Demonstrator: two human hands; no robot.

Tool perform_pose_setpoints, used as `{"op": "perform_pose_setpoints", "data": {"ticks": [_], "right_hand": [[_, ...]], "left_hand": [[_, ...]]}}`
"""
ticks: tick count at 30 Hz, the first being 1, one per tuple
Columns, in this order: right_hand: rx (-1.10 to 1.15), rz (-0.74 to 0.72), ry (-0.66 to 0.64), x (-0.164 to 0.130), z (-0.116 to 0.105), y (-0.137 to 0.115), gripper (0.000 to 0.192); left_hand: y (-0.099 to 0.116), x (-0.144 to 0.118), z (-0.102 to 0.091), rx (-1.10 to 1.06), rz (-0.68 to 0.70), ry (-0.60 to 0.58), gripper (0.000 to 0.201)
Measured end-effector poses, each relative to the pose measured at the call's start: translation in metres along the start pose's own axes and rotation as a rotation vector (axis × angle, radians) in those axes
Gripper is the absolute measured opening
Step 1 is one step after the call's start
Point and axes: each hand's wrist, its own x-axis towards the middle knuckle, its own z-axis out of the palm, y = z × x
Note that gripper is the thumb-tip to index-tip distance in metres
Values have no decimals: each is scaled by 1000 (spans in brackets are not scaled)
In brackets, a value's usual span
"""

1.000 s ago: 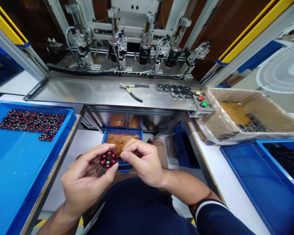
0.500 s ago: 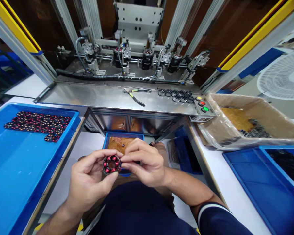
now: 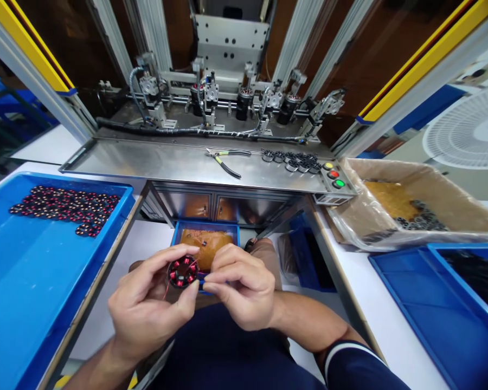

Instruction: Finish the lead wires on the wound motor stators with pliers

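Observation:
My left hand (image 3: 152, 298) is closed around the rim of a motor stator (image 3: 183, 272), a dark ring wound with red copper coils, and tilts its face up toward me. A loose red wire hangs from the stator's lower left side. Just right of the ring, my right hand (image 3: 242, 281) pinches with thumb and forefinger at a thin red wire coming off the stator; the fingertips hide its end. Below both hands stands a small blue bin (image 3: 236, 233) with a brown lining and small scraps in it.
A blue tray (image 3: 32, 292) with rows of wound stators (image 3: 65, 208) is on the left. Cutting pliers (image 3: 228, 162) and several black-and-grey cores (image 3: 296, 161) lie on the metal ledge before the machine fixtures. At right are push buttons (image 3: 333, 174), a lined carton (image 3: 390, 227) and blue bins (image 3: 406, 281).
The stator has turned in my left hand, and a loose wire now shows at its lower left. My right hand has drawn slightly away from the ring.

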Motion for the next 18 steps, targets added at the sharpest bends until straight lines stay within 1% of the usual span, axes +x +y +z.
{"op": "perform_pose_setpoints", "data": {"ticks": [2,4,6,8,10,12,14,16,18], "right_hand": [[4,-14,-16,0,-1,1,3],[34,-27,-45,1,-6,4,5],[63,-27,-79,6,-12,8,16],[82,-26,-158,16,-21,13,31],[88,-46,-306,30,-28,17,38],[86,-99,-473,42,-32,19,34],[81,-159,-573,52,-33,20,26],[83,-212,-607,56,-31,19,18],[74,-247,-591,55,-29,17,16]], "left_hand": [[3,2,0,-45,-35,-2,50],[7,5,-1,-129,-105,-28,45],[11,10,-2,-250,-198,-80,41],[13,13,-3,-383,-294,-149,37],[13,14,-3,-494,-388,-226,32],[11,13,-3,-593,-463,-294,28],[8,10,-2,-654,-518,-326,29],[5,9,0,-679,-547,-331,30],[4,9,2,-715,-568,-339,29]]}}
